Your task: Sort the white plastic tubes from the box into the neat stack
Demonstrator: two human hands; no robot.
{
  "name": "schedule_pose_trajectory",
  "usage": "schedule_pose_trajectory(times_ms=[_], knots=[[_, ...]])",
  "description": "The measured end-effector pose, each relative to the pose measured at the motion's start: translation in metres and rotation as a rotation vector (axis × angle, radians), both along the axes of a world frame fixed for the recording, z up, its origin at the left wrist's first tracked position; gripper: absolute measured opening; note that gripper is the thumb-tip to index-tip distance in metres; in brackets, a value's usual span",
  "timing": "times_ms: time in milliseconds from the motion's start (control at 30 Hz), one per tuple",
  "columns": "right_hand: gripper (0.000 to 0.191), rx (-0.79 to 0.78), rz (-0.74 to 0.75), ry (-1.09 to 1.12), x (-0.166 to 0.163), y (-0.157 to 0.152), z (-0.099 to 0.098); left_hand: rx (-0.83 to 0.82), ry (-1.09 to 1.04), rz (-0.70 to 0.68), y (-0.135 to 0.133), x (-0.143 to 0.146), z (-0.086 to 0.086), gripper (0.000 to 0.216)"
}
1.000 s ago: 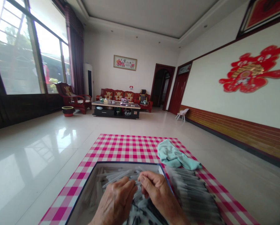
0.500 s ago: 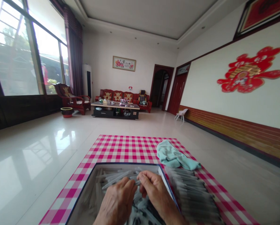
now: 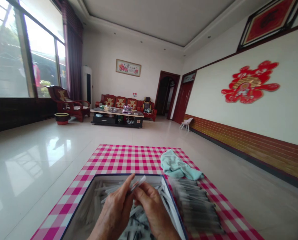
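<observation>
My left hand (image 3: 114,213) and my right hand (image 3: 152,213) meet over a shallow box (image 3: 80,210) full of several thin clear plastic sleeves. Both hands pinch one clear sleeve (image 3: 138,183), which sticks up and to the right between the fingertips. The fingers of both hands are closed on it. Just right of the box lies a blurred row of stacked grey sleeves (image 3: 196,206).
The box sits on a pink-and-white checked cloth (image 3: 131,158) spread on a glossy tiled floor. A crumpled teal cloth (image 3: 176,166) lies at the checked cloth's right side. Far back stand a low coffee table (image 3: 117,116), red sofas and a small stool (image 3: 185,124).
The view has swung slightly right. My hands have lifted a clear sleeve up out of the box; its tip now shows above my fingers.
</observation>
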State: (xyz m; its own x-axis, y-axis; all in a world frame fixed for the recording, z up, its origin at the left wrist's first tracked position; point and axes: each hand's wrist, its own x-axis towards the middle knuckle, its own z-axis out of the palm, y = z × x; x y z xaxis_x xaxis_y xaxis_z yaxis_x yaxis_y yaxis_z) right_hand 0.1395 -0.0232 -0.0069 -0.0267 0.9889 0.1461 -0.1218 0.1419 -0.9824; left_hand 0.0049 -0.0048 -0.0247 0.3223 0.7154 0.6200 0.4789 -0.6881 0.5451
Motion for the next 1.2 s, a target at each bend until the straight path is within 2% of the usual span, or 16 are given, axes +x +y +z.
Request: schedule_pose_trajectory(times_ms=[133,233,300,367,467,533,600,700,800,1067,1200], knots=[[0.032,0.013,-0.171,0.097,0.016,0.005,0.013,0.09,-0.019,0.078,-0.002,-0.003,0.005,0.057],[0.033,0.103,-0.256,0.055,0.052,0.008,0.036,0.095,-0.064,0.114,0.0,-0.008,0.004,0.058],[0.031,0.186,-0.309,-0.116,0.086,0.009,0.048,0.053,-0.085,0.121,0.004,-0.01,0.002,0.052],[0.027,0.242,-0.352,-0.425,0.121,0.009,0.051,0.035,-0.093,0.118,0.008,-0.013,0.0,0.047],[0.015,0.273,-0.451,-0.984,0.17,0.01,0.033,0.035,-0.086,0.134,0.013,-0.017,-0.002,0.042],[0.019,0.232,-0.431,-1.34,0.194,0.01,0.012,0.054,-0.081,0.146,0.015,-0.02,-0.002,0.04],[0.019,0.19,-0.404,-1.419,0.21,0.009,-0.008,0.081,-0.082,0.16,0.016,-0.022,0.0,0.039],[0.02,0.152,-0.391,-1.46,0.22,0.008,-0.028,0.111,-0.073,0.178,0.016,-0.025,0.002,0.038],[0.022,0.137,-0.39,-1.481,0.221,0.007,-0.035,0.118,-0.053,0.199,0.016,-0.025,0.002,0.037],[0.031,0.163,-0.375,-1.48,0.219,0.005,-0.033,0.051,0.065,0.165,0.016,-0.026,0.008,0.027],[0.026,0.255,-0.379,-1.399,0.189,-0.002,-0.02,-0.058,0.221,0.148,0.016,-0.023,0.006,0.03]])
